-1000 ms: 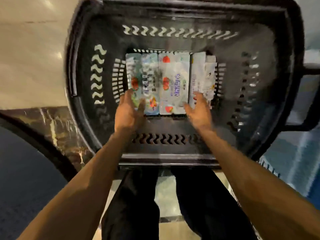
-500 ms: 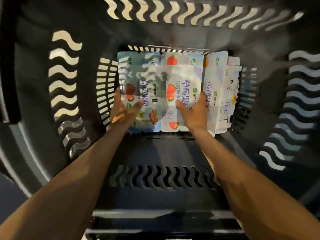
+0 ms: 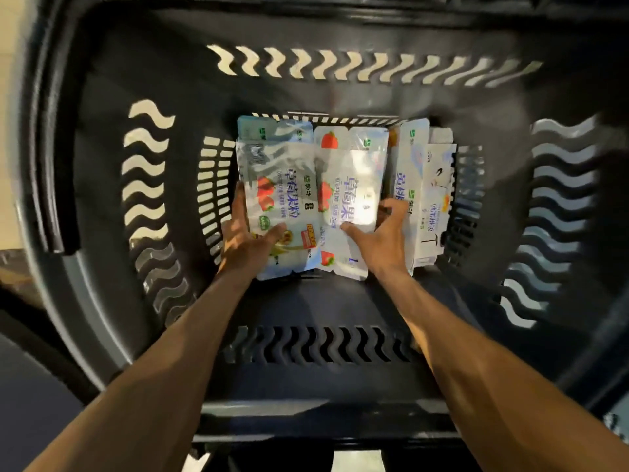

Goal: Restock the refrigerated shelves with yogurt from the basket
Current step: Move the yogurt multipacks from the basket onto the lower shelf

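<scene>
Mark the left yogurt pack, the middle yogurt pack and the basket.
left yogurt pack (image 3: pixel 282 185), head view, printed top face.
middle yogurt pack (image 3: pixel 352 175), head view, printed top face.
basket (image 3: pixel 98 199), head view, bare left inner wall.

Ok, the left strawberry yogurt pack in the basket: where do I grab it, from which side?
Take the left strawberry pack by its near-left corner, from above on the basket wall side. It lies flat, right edge against the middle strawberry pack that the right hand grips; only the left edge has a gap. The left hand pinches there, thumb on top.
</scene>
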